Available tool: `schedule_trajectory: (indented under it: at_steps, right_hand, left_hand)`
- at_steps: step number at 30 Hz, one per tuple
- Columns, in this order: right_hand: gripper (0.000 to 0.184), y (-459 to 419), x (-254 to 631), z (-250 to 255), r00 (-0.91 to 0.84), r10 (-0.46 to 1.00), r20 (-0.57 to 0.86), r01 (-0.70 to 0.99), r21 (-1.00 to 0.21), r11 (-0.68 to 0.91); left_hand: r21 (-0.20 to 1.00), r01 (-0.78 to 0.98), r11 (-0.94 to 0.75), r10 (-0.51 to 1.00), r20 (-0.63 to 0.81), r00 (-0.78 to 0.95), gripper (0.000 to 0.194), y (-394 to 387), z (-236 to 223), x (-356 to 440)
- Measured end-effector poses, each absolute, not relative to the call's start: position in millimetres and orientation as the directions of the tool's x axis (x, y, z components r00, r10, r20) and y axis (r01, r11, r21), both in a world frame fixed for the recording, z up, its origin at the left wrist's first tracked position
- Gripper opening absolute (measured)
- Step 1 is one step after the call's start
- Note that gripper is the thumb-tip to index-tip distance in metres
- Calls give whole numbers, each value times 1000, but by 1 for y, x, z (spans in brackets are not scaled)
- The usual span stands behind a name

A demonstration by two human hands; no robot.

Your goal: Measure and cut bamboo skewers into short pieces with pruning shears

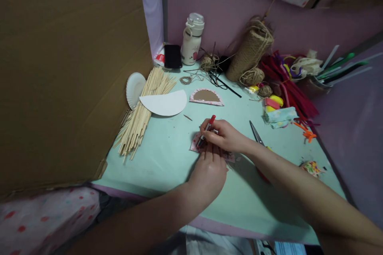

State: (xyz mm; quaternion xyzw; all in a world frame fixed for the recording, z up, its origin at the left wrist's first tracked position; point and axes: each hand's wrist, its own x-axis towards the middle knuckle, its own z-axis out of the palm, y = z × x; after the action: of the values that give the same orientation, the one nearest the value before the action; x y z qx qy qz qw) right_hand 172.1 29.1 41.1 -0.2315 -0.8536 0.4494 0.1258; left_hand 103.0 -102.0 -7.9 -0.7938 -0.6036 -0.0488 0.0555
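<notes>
My right hand [224, 134] is closed around a slim marker [211, 121] with a red end, slanted over a pink patterned piece [194, 143] on the table. Flat on that same piece lies my left hand [211, 165], fingers stretched out and pressing it down. Both hands hide much of the piece, and the marker's lower end is hard to make out. Just behind them is a half-round cardboard piece [206, 95] with a pink patterned border. Scissors [256, 133] lie beside my right forearm, partly covered by it.
Thin wooden sticks [134, 127] lie at the left under a white half-round sheet [164, 103], near a cardboard panel [74, 67]. A bottle [191, 44], a phone [172, 56] and a twine spool [249, 50] line the back. Red craft stems [295, 91] and small packets [279, 115] are at right.
</notes>
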Motion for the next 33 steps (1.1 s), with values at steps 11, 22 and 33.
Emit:
schedule_trajectory:
  at_steps: [11, 22, 33]
  right_hand:
    - [8, 31, 170, 45, -880, 475, -17, 290, -811, 509]
    - [6, 42, 183, 39, -820, 573, 15, 294, -847, 442]
    - [17, 45, 205, 30, -716, 697, -17, 358, -867, 347]
  left_hand:
    - [-55, 961, -270, 950, 149, 275, 47, -101, -6, 102]
    - [-37, 947, -318, 944, 78, 320, 55, -99, -3, 101]
    - [-38, 940, -339, 940, 37, 340, 54, -97, 0, 98]
